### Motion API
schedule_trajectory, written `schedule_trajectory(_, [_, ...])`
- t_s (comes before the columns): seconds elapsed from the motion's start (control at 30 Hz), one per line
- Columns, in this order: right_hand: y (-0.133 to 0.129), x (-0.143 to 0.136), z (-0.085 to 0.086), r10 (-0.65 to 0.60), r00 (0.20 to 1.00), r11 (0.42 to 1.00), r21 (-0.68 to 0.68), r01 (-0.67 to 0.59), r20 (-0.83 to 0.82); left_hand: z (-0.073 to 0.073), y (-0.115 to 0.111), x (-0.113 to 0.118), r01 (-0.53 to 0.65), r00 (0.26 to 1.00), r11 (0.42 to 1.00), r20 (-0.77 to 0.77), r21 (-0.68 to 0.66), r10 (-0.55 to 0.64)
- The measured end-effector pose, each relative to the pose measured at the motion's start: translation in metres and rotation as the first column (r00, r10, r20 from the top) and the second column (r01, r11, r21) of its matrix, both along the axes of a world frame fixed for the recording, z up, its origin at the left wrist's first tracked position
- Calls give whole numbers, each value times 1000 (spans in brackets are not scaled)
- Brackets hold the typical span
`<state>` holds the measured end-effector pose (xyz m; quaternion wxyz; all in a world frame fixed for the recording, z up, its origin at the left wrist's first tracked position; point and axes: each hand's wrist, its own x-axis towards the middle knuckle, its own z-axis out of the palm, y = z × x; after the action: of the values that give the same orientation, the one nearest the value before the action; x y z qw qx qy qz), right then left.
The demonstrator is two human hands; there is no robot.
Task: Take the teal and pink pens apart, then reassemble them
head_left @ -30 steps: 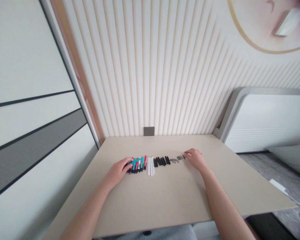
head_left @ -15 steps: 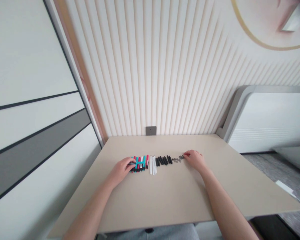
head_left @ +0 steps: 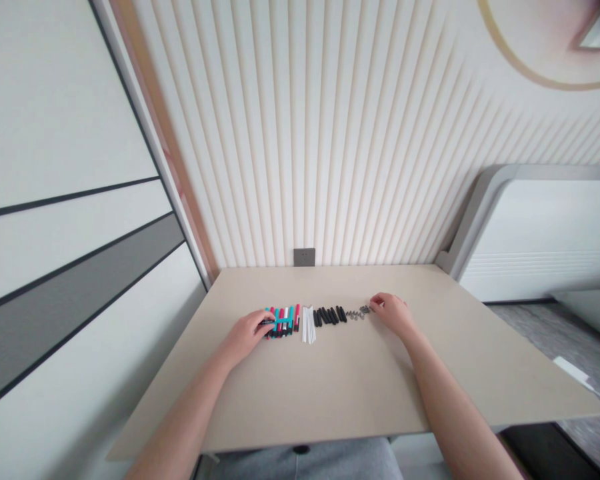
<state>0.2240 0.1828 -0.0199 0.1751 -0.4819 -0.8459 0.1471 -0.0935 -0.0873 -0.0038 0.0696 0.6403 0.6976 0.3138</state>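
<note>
left hand (head_left: 253,327) pinches a teal pen (head_left: 283,321) over the pens (head_left: 297,315) at left; right hand (head_left: 391,311) beside small grey pieces (head_left: 365,310) at right — grip unclear — likely fingering single pieces, calling for fine fingertip control.

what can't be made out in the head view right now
All in the head view:
Part of the coloured tubes: covered by the left hand.
Whether the right hand pinches a metal piece: its fingers hide the spot.
Exact shapes of the small metal pieces: too small and blurred.
Full outline of the pillow: cut off by the right edge.
</note>
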Motion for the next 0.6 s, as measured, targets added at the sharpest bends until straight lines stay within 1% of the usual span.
schedule_trajectory(0.13, [4, 0, -1, -13, 998, 1000, 16, 14, -60, -1, 0, 0, -9, 1000, 1000, 10, 0, 9])
schedule_trajectory(0.23, [5, 0, -2, -11, 997, 1000, 21, 13, -78, 0, -1, 1, -10, 1000, 1000, 0, -10, 10])
schedule_trajectory(0.37, [7, 2, -3, -13, 998, 1000, 6, 13, -62, 3, -1, 3, -1, 1000, 1000, -11, -21, 1])
schedule_trajectory(0.6, [5, 1, -4, -32, 999, 999, -9, 32, -8, 2, -1, 2, 1, 1000, 1000, -19, -12, -1])
